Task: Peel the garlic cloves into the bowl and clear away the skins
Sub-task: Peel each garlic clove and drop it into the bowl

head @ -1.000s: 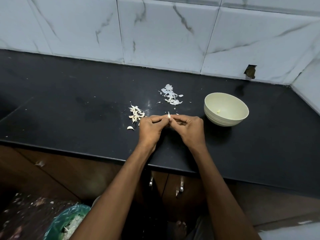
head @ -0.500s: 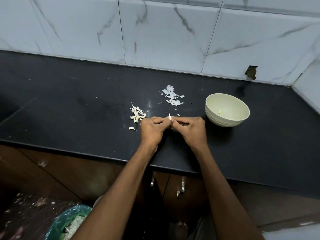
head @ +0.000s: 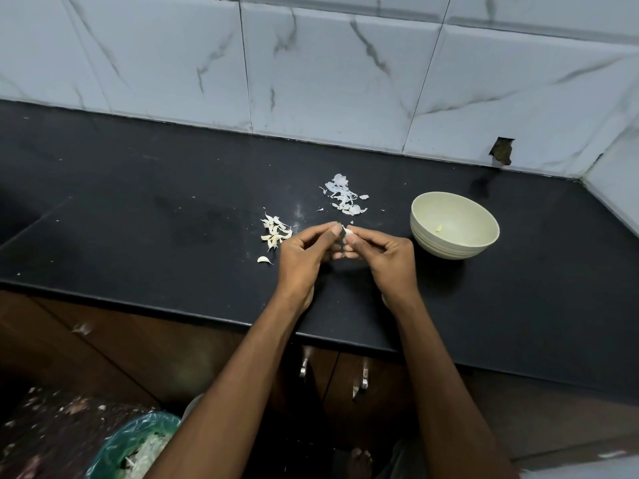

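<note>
White garlic clove (head: 346, 231) pinched between both hands: left hand (head: 304, 254), right hand (head: 383, 257); cream bowl (head: 454, 225) just right.

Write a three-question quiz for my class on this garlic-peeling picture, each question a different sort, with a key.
1. True or false: the bowl is full of peeled cloves.
2. What do the left hand and right hand pinch between them?
3. The loose skins lie: A) in the bowl, B) on the counter, C) on the floor.

Key: 1 false, only one small piece shows inside; 2 a garlic clove; 3 B.
</note>
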The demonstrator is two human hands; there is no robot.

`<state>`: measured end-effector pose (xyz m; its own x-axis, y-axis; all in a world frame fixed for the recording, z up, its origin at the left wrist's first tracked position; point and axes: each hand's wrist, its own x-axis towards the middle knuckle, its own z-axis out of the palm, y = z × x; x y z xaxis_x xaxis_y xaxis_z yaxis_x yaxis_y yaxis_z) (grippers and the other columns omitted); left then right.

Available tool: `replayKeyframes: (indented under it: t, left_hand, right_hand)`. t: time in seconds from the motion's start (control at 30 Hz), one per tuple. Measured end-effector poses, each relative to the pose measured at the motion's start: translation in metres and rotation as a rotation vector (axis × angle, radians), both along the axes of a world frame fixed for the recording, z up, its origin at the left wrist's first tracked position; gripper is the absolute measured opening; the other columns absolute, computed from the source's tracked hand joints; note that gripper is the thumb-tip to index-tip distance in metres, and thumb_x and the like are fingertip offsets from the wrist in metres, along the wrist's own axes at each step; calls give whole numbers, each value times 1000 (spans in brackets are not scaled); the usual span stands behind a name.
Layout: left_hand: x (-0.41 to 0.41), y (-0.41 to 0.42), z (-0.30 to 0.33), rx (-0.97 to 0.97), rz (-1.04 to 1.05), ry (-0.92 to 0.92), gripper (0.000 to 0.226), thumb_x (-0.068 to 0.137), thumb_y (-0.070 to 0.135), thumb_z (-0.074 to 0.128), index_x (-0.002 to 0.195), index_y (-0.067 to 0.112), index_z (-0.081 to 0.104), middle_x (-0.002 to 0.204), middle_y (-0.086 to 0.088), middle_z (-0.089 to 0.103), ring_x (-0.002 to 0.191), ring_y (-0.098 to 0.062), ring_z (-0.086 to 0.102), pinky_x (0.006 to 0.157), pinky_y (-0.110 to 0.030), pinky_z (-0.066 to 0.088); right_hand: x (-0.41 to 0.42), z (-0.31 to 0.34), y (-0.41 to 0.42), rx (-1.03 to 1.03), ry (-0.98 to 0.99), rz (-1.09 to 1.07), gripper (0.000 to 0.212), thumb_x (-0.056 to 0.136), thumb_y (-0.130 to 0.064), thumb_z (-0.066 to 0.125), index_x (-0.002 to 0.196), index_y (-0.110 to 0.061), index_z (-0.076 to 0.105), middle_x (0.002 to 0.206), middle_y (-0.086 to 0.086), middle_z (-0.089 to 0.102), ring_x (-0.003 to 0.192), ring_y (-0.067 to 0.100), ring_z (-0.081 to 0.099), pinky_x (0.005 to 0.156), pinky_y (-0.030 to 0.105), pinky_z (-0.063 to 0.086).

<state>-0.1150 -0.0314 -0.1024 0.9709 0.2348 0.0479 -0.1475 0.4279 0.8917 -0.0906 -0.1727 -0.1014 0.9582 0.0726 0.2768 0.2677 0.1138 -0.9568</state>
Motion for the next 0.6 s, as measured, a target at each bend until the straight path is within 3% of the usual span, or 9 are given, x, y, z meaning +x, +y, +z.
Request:
replayKeyframes:
  t: [0.1,0.23,0.37,0.6]
  left_hand:
    - [0,0,0,19,-9,-15,19,92,4,74,106,-9,76,92,-17,78,82,-20,72,72,-24,56]
    - [0,2,-1,39,5,-5,18,92,3,73,105,-9,75,91,-19,77,83,-24,70,70,-26,55]
    - [1,1,-3,63,14,-18,18,92,5,75,103,-10,76,108,-33,70,87,-31,68,70,-31,57]
    - [-2,-1,-2,217,97,-64,13,91,2,76,101,-5,79,102,-17,71,79,-16,72,70,-28,61]
  right_hand:
    - [0,1,-1,71,80,70,27,94,2,70,120,8,68,99,20,78,84,34,78,77,34,64]
    - [-2,3,-2,86,108,87,15,93,-1,73,107,5,71,89,20,78,84,28,78,77,31,63]
    - [-2,3,-3,107,121,84,18,93,-4,74,110,1,74,95,20,78,90,26,77,86,34,63]
    - [-3,3,-3,72,112,100,24,92,0,74,116,5,73,104,18,79,94,28,77,86,29,62]
